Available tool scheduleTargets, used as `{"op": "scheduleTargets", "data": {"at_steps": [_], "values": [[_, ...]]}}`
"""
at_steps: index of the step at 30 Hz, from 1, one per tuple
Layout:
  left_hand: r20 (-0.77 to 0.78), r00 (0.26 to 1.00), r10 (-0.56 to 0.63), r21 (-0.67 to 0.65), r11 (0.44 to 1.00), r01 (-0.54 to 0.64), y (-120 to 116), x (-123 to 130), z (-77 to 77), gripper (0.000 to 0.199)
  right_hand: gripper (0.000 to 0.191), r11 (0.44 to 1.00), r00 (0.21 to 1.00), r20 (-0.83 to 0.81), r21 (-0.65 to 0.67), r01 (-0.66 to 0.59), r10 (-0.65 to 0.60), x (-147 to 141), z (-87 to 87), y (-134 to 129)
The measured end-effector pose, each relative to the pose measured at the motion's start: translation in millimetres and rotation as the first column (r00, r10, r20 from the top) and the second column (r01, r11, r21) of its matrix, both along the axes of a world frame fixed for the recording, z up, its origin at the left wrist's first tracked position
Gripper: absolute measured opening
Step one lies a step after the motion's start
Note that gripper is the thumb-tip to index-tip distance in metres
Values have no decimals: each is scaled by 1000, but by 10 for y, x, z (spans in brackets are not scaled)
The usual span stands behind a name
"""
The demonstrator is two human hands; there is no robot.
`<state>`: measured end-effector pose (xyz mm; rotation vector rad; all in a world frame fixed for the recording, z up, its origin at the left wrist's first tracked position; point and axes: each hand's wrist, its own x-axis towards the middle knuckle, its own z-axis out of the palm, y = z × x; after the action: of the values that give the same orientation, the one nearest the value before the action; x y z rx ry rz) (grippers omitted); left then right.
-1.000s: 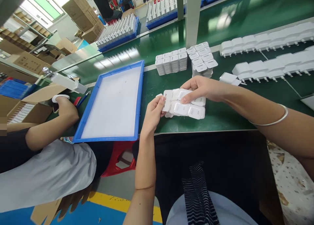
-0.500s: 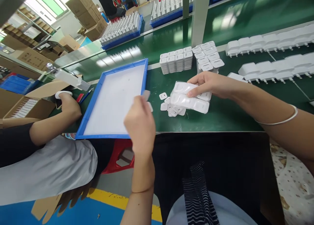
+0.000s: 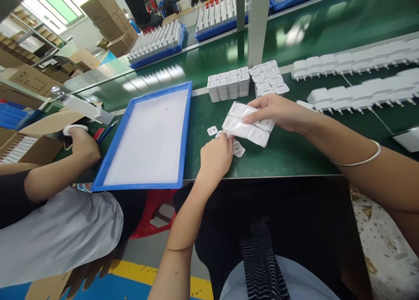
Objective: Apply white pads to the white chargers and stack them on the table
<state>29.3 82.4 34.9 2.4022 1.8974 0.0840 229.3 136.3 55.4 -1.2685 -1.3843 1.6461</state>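
My right hand [image 3: 266, 112] grips a sheet of joined white rounded plastic squares [image 3: 237, 120], thumb on top. At the sheet's lower left corner is my left hand [image 3: 216, 155], its fingertips pinched together; what lies between them is hidden. Loose small white squares with a dark mark [image 3: 238, 149] are scattered on the green bench under and beside that hand, partly covered by it. Behind the held sheet stands a neat stack of white sheets [image 3: 229, 85], and right of it a second stack [image 3: 269, 78] with marked tops.
A blue-rimmed tray with a white bottom [image 3: 186, 130] lies left of my hands. Rows of white plug adapters [image 3: 356, 95] line the bench at right. A metal post [image 3: 257, 29] rises behind the stacks. A co-worker's arm [image 3: 62, 173] reaches in at far left, near a cardboard box [image 3: 42, 154].
My left hand has moved right from the tray's edge to the held sheet's corner. The small white pieces seen at its fingers earlier no longer show. My right hand still holds the sheet.
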Motion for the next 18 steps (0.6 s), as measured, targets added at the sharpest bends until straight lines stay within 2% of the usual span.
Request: {"op": "scheduleTargets", "data": {"at_steps": [2, 4, 5, 7, 9, 10, 14, 18], "values": [[147, 988, 54, 87, 994, -67, -28, -105, 50, 34, 28, 1000, 1000, -11, 8, -8, 8, -8, 0, -4], [330, 943, 53, 283, 947, -152, -74, -184, 82, 35, 27, 999, 1000, -9, 15, -29, 29, -25, -3, -16], [409, 913, -4, 375, 912, -164, -96, -204, 86, 34, 27, 999, 999, -5, 13, -46, 46, -37, -4, -26], [483, 856, -185, 472, 878, -77, -119, -205, 71, 35, 27, 996, 996, -10, 11, -84, 84, -61, -2, -53], [487, 813, -320, 454, 888, 77, -106, -175, 28, 44, 28, 990, 989, -40, 20, -140, 140, -78, 8, -88], [489, 802, -343, 426, 896, 123, -90, -159, 3, 46, 28, 984, 982, -61, 32, -177, 178, -83, 15, -106], [543, 767, -342, 413, 904, 111, -29, -138, -55, 46, 29, 954, 947, -117, 70, -292, 298, -91, 29, -155], [564, 736, -373, 413, 900, 140, -37, -158, -32, 46, 24, 970, 968, -81, 78, -230, 236, -125, 0, -167]]}}
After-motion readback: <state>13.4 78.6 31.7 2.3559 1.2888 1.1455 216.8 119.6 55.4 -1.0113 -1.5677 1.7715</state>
